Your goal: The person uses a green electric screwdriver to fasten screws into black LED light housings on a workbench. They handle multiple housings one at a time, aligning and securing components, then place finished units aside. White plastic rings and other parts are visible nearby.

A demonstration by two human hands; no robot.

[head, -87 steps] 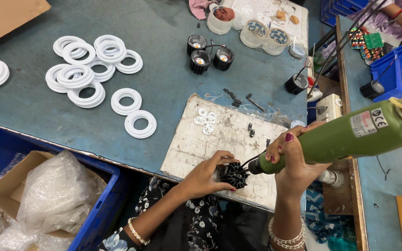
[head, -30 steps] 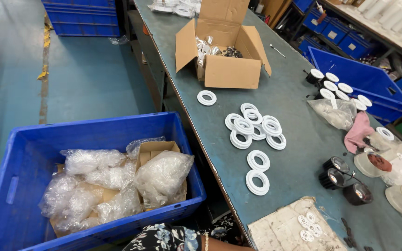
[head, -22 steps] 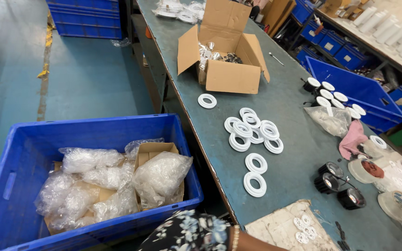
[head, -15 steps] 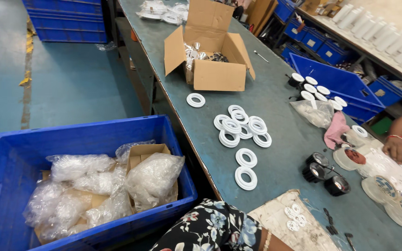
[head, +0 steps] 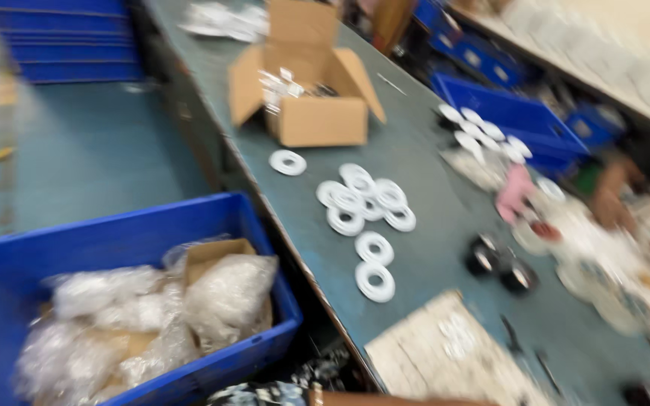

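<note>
The view is badly blurred. Neither of the person's own hands shows, so how far either is open, and whether it holds anything, cannot be told. Only a strip of forearm lies flat along the bottom edge, next to a scrap of patterned dark sleeve.

Taking the worn whitish board as the landmark: the forearm runs just below its near edge. A few small pale parts sit on the board, too smeared to tell what they are. Up and left of the board, on the grey-green table, lie two flat white rings, one behind the other, and beyond them a loose cluster of more white rings. These rings are round, thick-rimmed, with a wide hole. Farther back from the board stands an open cardboard box. To the right of the board's far corner are dark round parts. Left of the board, below table level, is a blue crate filled with clear plastic bags and a small carton. Another person's hand rests far to the right of the board.
</note>
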